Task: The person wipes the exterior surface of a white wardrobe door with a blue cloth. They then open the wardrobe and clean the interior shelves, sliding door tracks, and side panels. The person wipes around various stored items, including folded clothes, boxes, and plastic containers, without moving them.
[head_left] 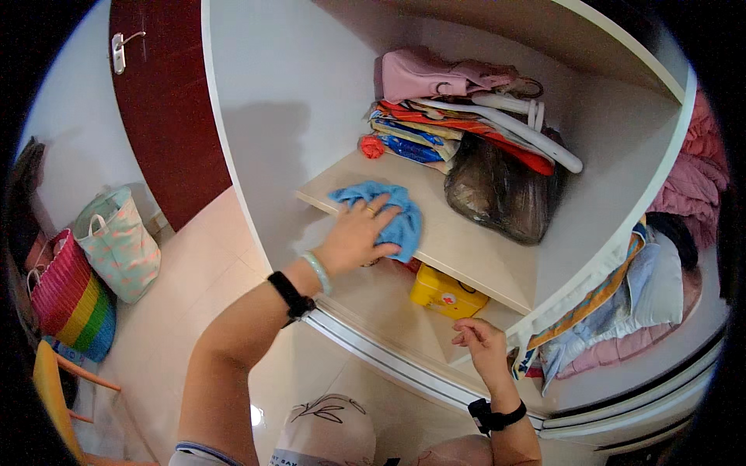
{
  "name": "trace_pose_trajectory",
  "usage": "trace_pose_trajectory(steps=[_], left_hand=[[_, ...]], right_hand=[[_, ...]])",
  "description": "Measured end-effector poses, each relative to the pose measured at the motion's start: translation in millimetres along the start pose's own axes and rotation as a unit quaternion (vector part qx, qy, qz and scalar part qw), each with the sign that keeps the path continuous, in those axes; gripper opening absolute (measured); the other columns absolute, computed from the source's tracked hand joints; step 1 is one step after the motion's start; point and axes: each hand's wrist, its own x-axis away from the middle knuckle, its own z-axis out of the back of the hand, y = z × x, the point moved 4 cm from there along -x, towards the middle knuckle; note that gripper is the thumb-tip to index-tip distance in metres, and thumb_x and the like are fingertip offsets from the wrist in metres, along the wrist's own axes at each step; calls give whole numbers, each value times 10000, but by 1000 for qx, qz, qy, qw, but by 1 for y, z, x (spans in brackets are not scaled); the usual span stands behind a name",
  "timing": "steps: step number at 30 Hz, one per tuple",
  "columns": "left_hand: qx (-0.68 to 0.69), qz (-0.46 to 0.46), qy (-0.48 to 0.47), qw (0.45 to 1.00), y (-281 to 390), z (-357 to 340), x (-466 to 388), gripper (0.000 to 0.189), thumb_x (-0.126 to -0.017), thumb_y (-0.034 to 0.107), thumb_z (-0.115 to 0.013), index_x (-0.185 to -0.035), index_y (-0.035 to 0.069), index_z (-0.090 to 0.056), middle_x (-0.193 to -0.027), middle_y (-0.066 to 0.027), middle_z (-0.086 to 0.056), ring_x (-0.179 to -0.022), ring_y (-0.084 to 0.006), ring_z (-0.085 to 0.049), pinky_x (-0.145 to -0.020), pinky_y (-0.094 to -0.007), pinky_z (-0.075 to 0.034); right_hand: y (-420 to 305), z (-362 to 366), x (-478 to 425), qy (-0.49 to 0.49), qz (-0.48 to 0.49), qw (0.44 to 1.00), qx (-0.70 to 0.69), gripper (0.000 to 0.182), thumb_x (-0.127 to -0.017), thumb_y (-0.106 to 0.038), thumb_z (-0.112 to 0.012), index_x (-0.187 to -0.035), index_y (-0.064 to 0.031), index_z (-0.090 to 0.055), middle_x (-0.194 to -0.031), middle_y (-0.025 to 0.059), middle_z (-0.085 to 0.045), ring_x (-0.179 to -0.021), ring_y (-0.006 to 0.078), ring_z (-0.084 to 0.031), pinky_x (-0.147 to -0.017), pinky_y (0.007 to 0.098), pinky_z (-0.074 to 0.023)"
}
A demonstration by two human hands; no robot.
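Note:
My left hand (364, 230) presses down on a blue cloth (402, 212), spread at the front left of a beige cabinet shelf (460, 233). The fingers are spread over the cloth, and whether they pinch it is hard to see. My right hand (479, 343) hangs below the shelf's front edge with nothing in it, its fingers loosely curled. Behind the cloth sit a small red ball-like thing (372, 147) and a stack of colourful folded bags (414, 140). A dark plastic bag with something inside (495, 192) lies further right on the shelf.
A pink handbag (419, 76) tops the stack, beside a white curved plastic thing (524, 137). Under the shelf stands a yellow first-aid box (446, 291). Bedding (635, 297) fills the compartment at right. Sliding-door rails (373, 346) run along the cabinet's base. Fabric baskets (119, 250) stand at left.

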Motion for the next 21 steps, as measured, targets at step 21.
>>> trace_pose_trajectory(steps=[21], left_hand=[[-66,141,-334,930,-101,5,-79,748,-788,504,-447,-1396,99,-290,-1438,-212,-236,-1307,-331,-298,-1077,-393,-234]], right_hand=[[0,3,8,-6,-29,999,-12,125,-871,-8,-535,-955,22,-623,-864,90,-636,-704,147,-633,-630,248,-513]])
